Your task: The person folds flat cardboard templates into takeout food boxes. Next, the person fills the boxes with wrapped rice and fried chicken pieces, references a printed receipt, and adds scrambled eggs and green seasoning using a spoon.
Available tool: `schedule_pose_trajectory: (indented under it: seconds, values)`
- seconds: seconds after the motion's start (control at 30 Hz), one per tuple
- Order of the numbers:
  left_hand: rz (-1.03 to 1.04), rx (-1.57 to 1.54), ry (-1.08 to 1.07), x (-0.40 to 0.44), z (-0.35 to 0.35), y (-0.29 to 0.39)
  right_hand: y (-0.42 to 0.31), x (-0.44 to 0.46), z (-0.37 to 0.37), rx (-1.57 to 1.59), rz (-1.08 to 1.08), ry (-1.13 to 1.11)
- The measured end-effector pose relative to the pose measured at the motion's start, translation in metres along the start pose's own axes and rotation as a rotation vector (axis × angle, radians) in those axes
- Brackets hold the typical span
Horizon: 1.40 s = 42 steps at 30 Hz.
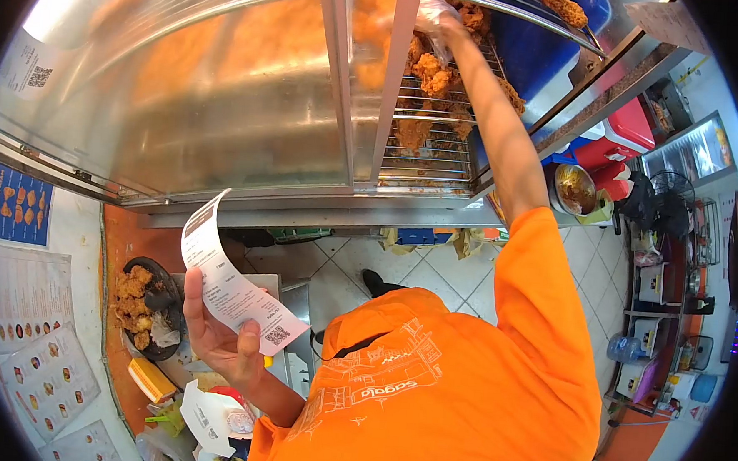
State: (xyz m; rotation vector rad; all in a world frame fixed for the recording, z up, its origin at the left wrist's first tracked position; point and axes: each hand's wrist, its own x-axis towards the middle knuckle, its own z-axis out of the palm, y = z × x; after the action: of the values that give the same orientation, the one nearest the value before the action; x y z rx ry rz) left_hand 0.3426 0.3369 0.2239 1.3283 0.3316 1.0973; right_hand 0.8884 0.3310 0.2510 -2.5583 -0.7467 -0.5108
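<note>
My left hand (pixel 228 340) grips a long printed receipt (pixel 237 286) between thumb and fingers; its top end curls up and a QR code shows near the bottom. My right hand (pixel 437 21), in a clear plastic glove, reaches through the open section of a metal-and-glass display cabinet (pixel 248 141). It is at pieces of fried chicken (pixel 433 74) on a wire rack (pixel 427 165). The cabinet frame and blur hide its fingers, so I cannot tell whether they hold a piece. More chicken shows blurred behind the fogged glass.
At the left, a dark stone dish (pixel 159 349) with fried pieces sits on an orange counter (pixel 122 243), near a yellow box (pixel 152 379) and an open white carton (pixel 205 414). A metal pot (pixel 573 189) and red cooler (pixel 624 134) stand right. Shelves (pixel 653 312) line the far right.
</note>
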Motion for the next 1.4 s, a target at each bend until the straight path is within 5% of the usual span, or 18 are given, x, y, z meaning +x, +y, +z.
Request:
schedule_pose_trajectory:
  seconds: [0.57,0.73,0.8,0.93,1.03,1.1,1.3,1.4]
  values:
    - [-0.064,-0.011,0.075,-0.009,-0.001,0.009,-0.011,-0.039,-0.001,0.264,0.022,0.176]
    - [-0.086,-0.039,-0.033,-0.005,-0.003,0.005,-0.029,-0.079,-0.062,0.240,0.245,0.285]
    - [-0.079,-0.025,-0.008,-0.004,0.002,0.005,-0.009,-0.074,-0.062,0.047,0.136,0.205]
    - [-0.080,-0.019,0.003,-0.004,0.000,0.004,-0.006,-0.108,-0.099,0.228,-0.119,0.388]
    - [-0.043,-0.025,0.022,-0.003,-0.004,-0.001,0.031,-0.153,-0.114,0.178,-0.122,-0.039]
    - [-0.077,-0.088,0.015,-0.002,-0.008,-0.004,0.043,-0.169,-0.099,0.048,0.048,-0.010]
    - [-0.116,-0.124,-0.036,0.006,-0.009,-0.009,0.043,-0.165,-0.101,-0.116,0.082,-0.316]
    - [-0.117,-0.120,-0.018,0.006,-0.007,-0.006,0.039,-0.169,-0.102,-0.248,0.015,-0.264]
